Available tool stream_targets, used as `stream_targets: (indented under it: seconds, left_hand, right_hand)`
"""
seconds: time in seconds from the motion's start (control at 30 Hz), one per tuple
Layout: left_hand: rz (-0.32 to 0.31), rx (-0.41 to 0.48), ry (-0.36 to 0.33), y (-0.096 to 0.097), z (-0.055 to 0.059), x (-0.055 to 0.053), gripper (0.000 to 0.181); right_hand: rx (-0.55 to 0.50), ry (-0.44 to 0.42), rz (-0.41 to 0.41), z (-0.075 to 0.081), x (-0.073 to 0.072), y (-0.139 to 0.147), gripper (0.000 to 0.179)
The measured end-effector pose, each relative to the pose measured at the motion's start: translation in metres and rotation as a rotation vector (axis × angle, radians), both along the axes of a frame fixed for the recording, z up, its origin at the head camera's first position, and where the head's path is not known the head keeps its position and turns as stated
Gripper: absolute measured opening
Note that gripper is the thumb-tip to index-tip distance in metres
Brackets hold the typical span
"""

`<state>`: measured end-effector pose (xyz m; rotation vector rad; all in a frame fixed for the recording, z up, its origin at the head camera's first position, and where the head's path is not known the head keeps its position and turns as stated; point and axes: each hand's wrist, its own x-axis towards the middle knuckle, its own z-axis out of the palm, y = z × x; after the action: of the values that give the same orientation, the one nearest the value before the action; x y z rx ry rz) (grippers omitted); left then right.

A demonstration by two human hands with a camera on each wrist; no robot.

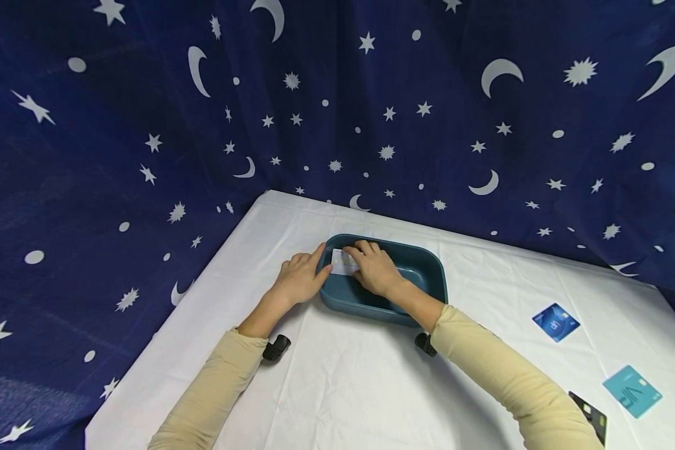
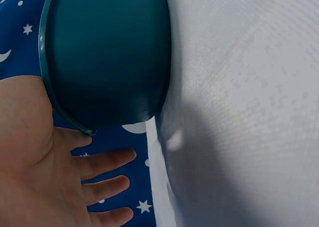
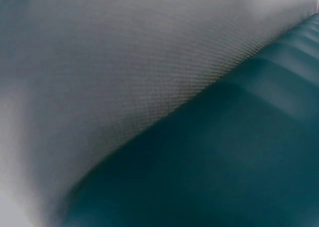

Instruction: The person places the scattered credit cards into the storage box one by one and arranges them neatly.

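In the head view, a dark teal plastic bin stands on the white-covered table. My right hand reaches down into it and pinches a white card with faint print near the bin's left end; the fingers cover the card's right part. At the left end of the rim rests my left hand, its thumb over the edge towards the card. From the left wrist, the fingers of that hand show straight and spread beside the bin wall. The right wrist view shows only the bin's outer wall and cloth.
To the right lie a dark blue card, a light teal card and a black card. A black wrist device sits under the left forearm, another under the right. Behind hangs a blue curtain with stars and moons.
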<state>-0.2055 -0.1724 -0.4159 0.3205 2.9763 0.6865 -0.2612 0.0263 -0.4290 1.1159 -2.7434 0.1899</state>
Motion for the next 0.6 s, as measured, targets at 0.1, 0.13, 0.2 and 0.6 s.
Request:
stream_targets:
  seconds: [0.1,0.13,0.2,0.6]
  left_hand:
    - [-0.001,-0.001,0.0,0.0003,-0.0003,-0.0002,0.06]
    - [-0.002,-0.002,0.001,0.0003,-0.0003,-0.0002,0.06]
    - [-0.001,0.0,0.001,0.0002,-0.0002,0.0001,0.06]
    - [-0.01,0.026,0.014,-0.0009,-0.002,-0.0002,0.06]
  right_hand:
    - [0.001,0.0,0.001,0.0002,0.0009,0.001,0.052]
    - [-0.001,-0.005,0.0,0.0003,0.001,0.0012,0.051]
    - [-0.006,-0.008,-0.001,0.0001,0.0012,0.0018,0.051]
    - [-0.013,-0.064,-0.066,0.0008,0.0031,0.0048,0.054]
